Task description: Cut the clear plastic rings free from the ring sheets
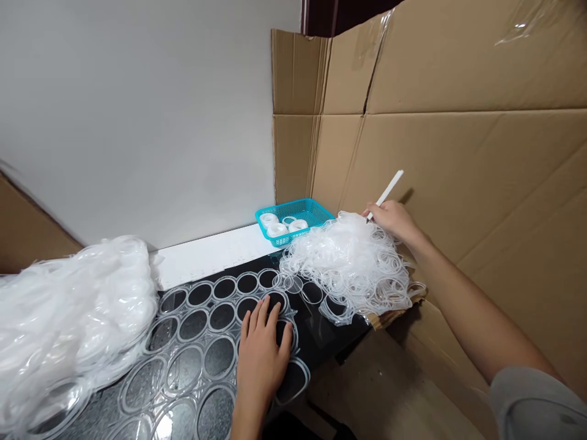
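Left hand [262, 354]: flat, fingers spread, grip holding nothing, pressing clear ring sheet [202, 348] on black table [328, 333].
Ring pile [351, 266]: loose, at table's right end.
Right hand [389, 219]: grip closed on white stick [387, 190], atop pile.

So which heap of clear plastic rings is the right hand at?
The smaller tangled heap of clear plastic rings beside the turquoise basket; the right hand, holding a white stick, touches it. The larger heap lies far left.
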A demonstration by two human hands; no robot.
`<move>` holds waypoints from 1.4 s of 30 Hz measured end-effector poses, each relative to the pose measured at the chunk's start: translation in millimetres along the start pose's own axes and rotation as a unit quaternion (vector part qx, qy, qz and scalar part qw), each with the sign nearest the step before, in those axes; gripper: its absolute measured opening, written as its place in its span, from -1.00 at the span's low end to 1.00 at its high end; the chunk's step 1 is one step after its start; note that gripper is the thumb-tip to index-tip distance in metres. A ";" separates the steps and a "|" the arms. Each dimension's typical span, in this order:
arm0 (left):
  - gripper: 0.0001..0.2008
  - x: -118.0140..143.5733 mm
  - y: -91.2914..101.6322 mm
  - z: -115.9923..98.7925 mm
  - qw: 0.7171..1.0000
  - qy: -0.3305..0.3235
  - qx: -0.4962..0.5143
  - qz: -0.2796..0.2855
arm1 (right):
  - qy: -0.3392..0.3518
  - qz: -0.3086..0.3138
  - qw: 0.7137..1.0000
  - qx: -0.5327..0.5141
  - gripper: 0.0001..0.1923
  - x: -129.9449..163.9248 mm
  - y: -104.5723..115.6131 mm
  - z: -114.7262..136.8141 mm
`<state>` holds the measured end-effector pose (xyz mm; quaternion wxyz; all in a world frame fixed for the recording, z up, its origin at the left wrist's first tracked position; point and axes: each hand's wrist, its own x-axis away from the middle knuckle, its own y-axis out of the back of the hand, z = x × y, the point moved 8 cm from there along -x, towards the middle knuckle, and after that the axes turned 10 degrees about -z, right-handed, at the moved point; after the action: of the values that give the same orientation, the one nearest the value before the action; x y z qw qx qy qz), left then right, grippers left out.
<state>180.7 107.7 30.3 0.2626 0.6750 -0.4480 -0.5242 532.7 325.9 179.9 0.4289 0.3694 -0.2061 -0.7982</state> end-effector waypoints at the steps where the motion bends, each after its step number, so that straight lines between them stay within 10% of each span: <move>1: -0.56 0.1 0.2 0.2 1.000 0.000 0.002 -0.002 | -0.002 0.005 1.000 -0.011 -0.62 2.3 -2.1 -2.1; 13: -0.54 -0.7 -4.2 3.9 1.000 -0.011 0.003 -0.012 | 0.071 -0.036 0.995 -0.066 -0.37 11.5 17.7 -8.2; 20: -0.53 -0.8 -6.4 4.9 1.000 -0.011 0.014 -0.011 | 0.157 -0.128 0.970 -0.137 -0.33 36.0 44.3 49.1; 30: -0.54 2.2 -4.6 4.2 1.000 -0.004 0.013 -0.008 | 0.283 -0.030 0.951 -0.118 -0.61 20.9 -35.6 120.4; 36: -0.54 2.4 -5.5 5.0 1.000 -0.004 0.015 -0.009 | 0.165 0.222 0.931 0.238 -0.69 -26.6 -133.3 81.5; 42: -0.56 4.5 -3.8 4.8 1.000 -0.002 0.011 -0.012 | 0.104 0.246 0.903 0.338 -0.56 -29.2 -142.8 58.3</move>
<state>177.7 106.1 23.6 0.2477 0.6822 -0.4463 -0.5235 422.4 429.2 137.2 0.4798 0.5110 -0.5016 -0.5070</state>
